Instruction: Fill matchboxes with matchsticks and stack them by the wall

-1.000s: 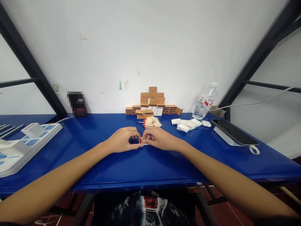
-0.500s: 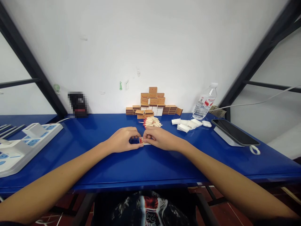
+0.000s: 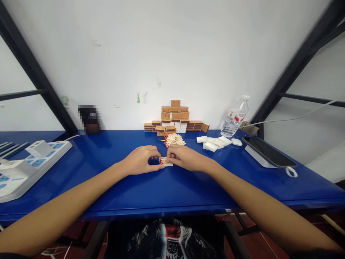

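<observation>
A small white matchbox tray (image 3: 169, 165) lies on the blue table, holding several matches (image 3: 163, 161) with their red heads toward the left. My left hand (image 3: 142, 160) curves around the tray's left end, thumb at the near corner and fingers at the far side, gripping it. Over the tray's right part is my right hand (image 3: 185, 157), its fingers curled and the thumb tip touching or just above the matches. Whatever its fingertips pinch is hidden. Just beyond the hands sits a heap of loose matches (image 3: 175, 139), red heads mostly to the left.
Brown matchbox sleeves (image 3: 176, 116) are stacked against the wall. White trays (image 3: 214, 142) lie in a pile to the right, near a water bottle (image 3: 235, 117), a white case (image 3: 237, 142) and a phone (image 3: 269, 151). A power strip (image 3: 40, 163) occupies the left side.
My right hand has shifted slightly right and up, uncovering more of the tray and its matches. My left hand stays at the tray's left end.
</observation>
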Available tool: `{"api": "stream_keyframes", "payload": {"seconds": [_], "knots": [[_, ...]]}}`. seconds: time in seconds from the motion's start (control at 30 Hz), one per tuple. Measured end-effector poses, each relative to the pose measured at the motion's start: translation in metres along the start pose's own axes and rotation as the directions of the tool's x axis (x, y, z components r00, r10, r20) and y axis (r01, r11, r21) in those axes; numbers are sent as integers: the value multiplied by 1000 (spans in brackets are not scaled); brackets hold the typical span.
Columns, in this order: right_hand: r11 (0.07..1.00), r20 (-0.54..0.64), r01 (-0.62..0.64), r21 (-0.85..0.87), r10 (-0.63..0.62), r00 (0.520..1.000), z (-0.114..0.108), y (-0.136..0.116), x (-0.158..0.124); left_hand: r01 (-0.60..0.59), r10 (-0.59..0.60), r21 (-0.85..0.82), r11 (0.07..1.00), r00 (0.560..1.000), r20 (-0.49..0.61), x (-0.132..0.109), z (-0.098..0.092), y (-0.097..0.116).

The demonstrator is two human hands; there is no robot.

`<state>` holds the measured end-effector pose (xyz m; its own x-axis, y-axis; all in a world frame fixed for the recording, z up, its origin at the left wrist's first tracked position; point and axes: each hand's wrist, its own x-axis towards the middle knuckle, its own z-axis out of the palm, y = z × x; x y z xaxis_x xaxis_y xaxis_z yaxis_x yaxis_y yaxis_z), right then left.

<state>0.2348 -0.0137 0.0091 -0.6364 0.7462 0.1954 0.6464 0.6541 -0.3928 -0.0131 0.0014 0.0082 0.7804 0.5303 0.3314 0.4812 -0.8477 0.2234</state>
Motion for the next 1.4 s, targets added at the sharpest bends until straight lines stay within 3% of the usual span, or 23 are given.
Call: {"api": "stream_keyframes", "payload": {"seconds": [0.43, 0.8, 0.9, 1.03, 1.2, 1.4], "knots": [[997, -48, 70, -17, -71, 996, 1, -1, 0, -12, 12, -6, 1000, 1000, -7, -1, 2, -1], [998, -54, 31, -48, -33, 998, 1, -2, 1, -17, 17, -6, 1000, 1000, -12, -1, 1, -1], [997, -121, 36, -64, -43, 992, -5, 4, 0, 5, -5, -7, 1000, 1000, 0, -1, 0, 0], [989, -239, -65, -135, 32, 970, -15, 22, -1, 23, -23, -3, 1000, 1000, 10, 0, -1, 1], [974, -149, -144, -174, 119, 982, -14, 39, 0, 29, -29, 0, 1000, 1000, 5, 1, -1, 0], [974, -123, -195, -114, 180, 976, -1, 41, 7, 36, -36, -5, 999, 999, 7, 0, -1, -1]]}}
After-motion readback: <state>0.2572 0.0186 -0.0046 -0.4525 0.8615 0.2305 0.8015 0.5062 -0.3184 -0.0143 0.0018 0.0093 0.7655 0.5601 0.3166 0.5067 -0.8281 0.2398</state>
